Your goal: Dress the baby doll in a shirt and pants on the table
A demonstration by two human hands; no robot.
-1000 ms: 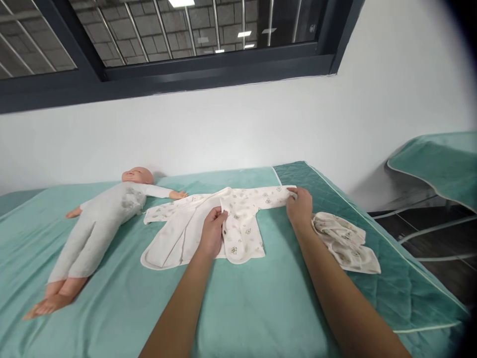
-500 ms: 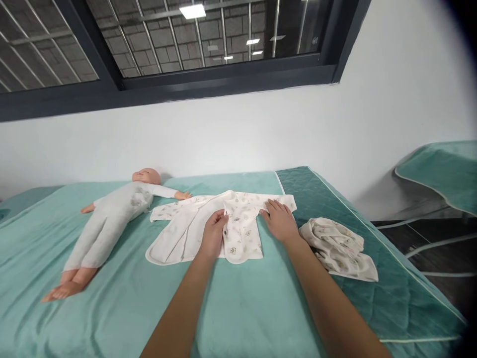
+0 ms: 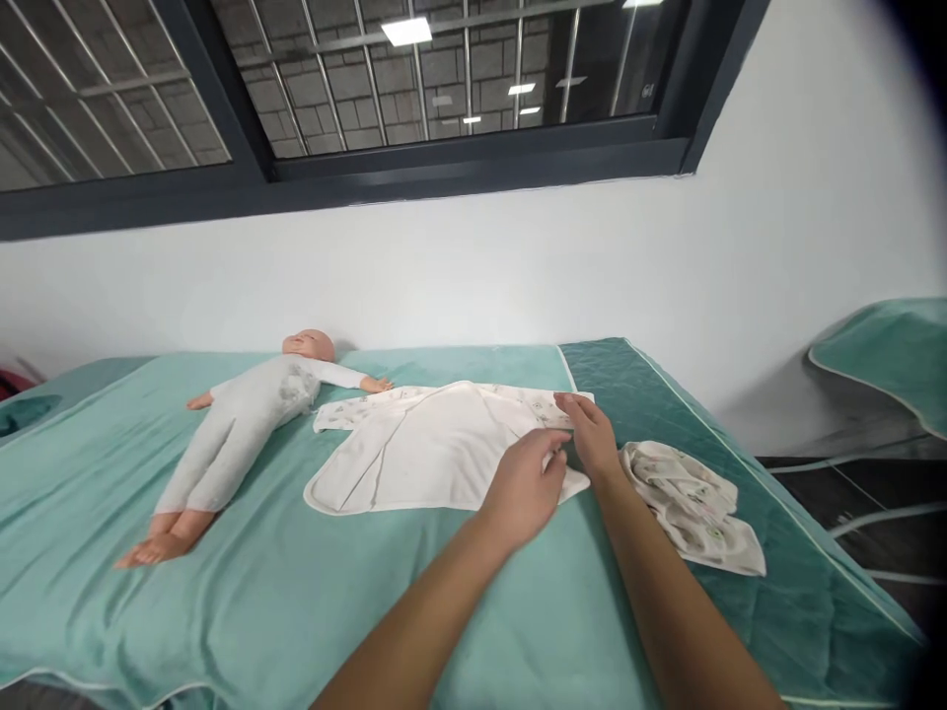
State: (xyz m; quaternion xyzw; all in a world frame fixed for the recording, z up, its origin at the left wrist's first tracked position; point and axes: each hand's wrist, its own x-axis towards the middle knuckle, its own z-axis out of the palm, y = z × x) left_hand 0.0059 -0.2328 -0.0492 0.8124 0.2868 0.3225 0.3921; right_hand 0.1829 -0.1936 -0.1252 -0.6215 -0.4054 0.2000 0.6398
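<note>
You are laying the baby garment (image 3: 429,449) open near the bed's (image 3: 296,611) far edge: left hand (image 3: 525,483) pinching its front flap, right hand (image 3: 592,434) pressed flat beside it. Smoothing likely needs spread palms.

Left hand (image 3: 525,483) fingers curled, just beside right hand (image 3: 592,436), palm down, fingers extended

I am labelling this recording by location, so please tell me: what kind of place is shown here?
Probably an infant-care training room: a baby doll lies on a teal-covered bed, a baby garment is spread beside it, and a second covered bed stands at the right.
</note>
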